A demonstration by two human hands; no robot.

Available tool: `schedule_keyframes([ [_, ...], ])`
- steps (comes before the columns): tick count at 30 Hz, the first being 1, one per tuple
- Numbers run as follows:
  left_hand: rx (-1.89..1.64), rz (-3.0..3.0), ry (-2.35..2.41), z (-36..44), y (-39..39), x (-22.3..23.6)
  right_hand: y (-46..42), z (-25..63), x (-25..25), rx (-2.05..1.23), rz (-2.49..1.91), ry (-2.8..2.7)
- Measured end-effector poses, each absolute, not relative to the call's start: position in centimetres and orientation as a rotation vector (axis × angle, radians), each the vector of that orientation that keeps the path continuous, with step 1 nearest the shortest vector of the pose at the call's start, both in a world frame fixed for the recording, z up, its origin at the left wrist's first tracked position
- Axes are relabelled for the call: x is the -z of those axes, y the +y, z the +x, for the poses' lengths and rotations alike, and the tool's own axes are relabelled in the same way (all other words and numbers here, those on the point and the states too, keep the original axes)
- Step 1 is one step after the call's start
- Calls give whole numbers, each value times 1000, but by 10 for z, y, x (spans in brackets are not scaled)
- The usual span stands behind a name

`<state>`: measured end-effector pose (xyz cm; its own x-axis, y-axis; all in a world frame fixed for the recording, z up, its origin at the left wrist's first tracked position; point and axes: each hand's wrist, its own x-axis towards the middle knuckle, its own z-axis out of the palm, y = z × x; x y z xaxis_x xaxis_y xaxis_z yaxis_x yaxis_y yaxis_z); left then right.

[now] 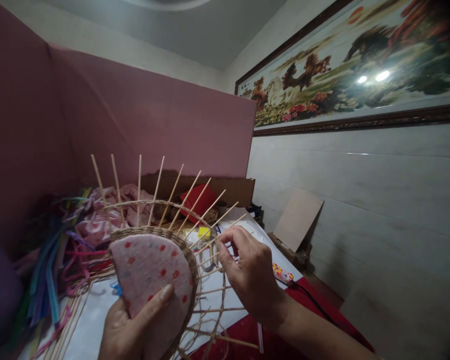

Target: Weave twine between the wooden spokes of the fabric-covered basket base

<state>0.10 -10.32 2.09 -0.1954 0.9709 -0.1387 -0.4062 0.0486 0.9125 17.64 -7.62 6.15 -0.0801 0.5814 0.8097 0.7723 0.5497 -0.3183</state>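
My left hand [135,320] grips a half-round woven piece, its thumb lying on a pink fabric panel [155,270] with red flowers. A braided twine edge [190,257] borders the fabric. Thin wooden sticks [159,187] fan outward from that edge, and a strand of twine [161,202] runs across them in an arc. At the right side of the fan, my right hand [247,270] is closed, thumb and forefinger pinched near the twine and a stick. Exactly what lies between those fingertips is hidden.
Scissors [210,255] lie behind the sticks on the white table surface [228,300]. Colourful strips [47,285] and pink cloth [93,220] are heaped at left. A yellow block [204,232], a red item [199,200] and a flowered object [282,273] are also there. Pink partitions [153,120] stand behind.
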Motion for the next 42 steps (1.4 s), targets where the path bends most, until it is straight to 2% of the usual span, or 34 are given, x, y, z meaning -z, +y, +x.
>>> schedule_keyframes([
  [13, -1538, 674, 1120, 10, -109, -35, -75, 173, -58, 233, -1170, -1754],
  [42, -1521, 639, 1105, 10, -111, -34, -75, 165, -53, 154, -1230, -1543],
])
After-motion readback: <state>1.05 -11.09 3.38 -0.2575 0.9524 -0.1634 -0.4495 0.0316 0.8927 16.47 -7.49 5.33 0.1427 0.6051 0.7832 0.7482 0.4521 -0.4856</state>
